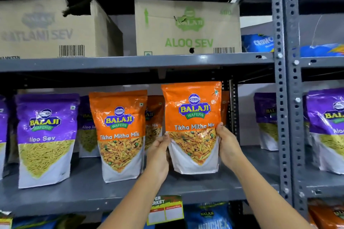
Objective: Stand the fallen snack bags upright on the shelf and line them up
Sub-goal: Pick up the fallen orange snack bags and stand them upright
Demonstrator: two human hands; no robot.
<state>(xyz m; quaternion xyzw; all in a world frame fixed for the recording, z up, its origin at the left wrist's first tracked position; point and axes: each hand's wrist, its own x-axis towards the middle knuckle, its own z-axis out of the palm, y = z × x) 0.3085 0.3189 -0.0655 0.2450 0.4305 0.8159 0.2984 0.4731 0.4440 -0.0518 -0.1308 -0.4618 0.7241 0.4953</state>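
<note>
orange snack bag (192, 126) upright, label facing out, gripped between left hand (158, 156) and right hand (228, 147).

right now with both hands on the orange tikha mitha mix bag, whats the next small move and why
Probably ease it forward until its front lines up with the other Tikha Mitha Mix bag to its left, then let go. The left hand and right hand grip the sides of the held Tikha Mitha Mix bag, which is upright with its base at the shelf, but farther back than its neighbour.
</note>
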